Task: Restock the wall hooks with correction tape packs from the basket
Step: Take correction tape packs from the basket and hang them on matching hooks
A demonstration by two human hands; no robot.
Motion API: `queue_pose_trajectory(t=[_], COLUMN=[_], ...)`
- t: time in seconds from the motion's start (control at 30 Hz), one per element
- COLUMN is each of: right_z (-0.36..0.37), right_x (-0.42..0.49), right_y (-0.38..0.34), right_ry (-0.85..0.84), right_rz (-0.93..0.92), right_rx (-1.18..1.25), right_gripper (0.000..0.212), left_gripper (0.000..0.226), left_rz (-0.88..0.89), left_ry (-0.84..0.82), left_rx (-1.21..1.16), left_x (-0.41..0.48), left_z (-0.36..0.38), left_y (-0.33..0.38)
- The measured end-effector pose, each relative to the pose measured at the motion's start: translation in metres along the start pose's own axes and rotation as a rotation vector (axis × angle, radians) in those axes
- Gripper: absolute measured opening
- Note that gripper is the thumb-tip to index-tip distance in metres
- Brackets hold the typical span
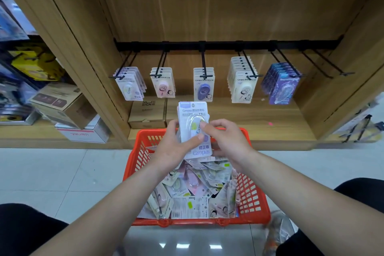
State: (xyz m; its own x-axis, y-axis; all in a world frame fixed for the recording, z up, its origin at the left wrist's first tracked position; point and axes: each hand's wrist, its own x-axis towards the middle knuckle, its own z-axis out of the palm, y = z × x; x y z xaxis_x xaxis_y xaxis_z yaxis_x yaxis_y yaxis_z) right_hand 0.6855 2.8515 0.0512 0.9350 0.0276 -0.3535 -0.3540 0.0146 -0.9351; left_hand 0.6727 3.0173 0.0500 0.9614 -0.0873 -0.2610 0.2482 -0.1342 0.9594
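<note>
A stack of white correction tape packs point(192, 113) stands upright above the red basket point(252, 195). My left hand point(173, 147) grips the stack from the left, thumb across its front. My right hand point(225, 141) pinches it from the right. Many loose packs point(193, 189) fill the basket. A black rail point(224, 44) on the wooden wall carries several hooks; five bear packs: white point(129, 84), pink point(163, 83), blue-purple point(203, 85), cream point(242, 81) and dark purple point(280, 84). The far right hook point(332, 66) is bare.
Cardboard boxes point(147, 112) sit on the low shelf behind the basket. More boxes point(66, 106) and goods fill the shelf unit to the left. My dark-clothed knees point(25, 228) flank the basket on the pale tiled floor.
</note>
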Motion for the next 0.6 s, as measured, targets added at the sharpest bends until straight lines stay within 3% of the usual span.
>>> queue_pose_trajectory(t=[0.1,0.23,0.37,0.6], right_z=[-0.002,-0.003,-0.001,-0.003], right_x=[0.002,0.005,0.004,0.000], right_y=[0.001,0.004,0.007,-0.005], right_ry=[0.003,0.016,0.101,0.089], right_rz=[0.043,-0.019,-0.081,-0.064], right_rx=[0.010,0.007,-0.003,0.142], right_gripper=[0.040,0.024,0.024,0.018], left_gripper=[0.066,0.073,0.049,0.033], left_rz=[0.037,0.068,0.081,0.042], left_ry=[-0.012,-0.018,0.027,0.139], left_rx=[0.095,0.096,0.039,-0.046], left_x=[0.000,0.000,0.000,0.004], left_z=[0.003,0.001,0.000,-0.009], left_y=[-0.003,0.001,0.003,0.011])
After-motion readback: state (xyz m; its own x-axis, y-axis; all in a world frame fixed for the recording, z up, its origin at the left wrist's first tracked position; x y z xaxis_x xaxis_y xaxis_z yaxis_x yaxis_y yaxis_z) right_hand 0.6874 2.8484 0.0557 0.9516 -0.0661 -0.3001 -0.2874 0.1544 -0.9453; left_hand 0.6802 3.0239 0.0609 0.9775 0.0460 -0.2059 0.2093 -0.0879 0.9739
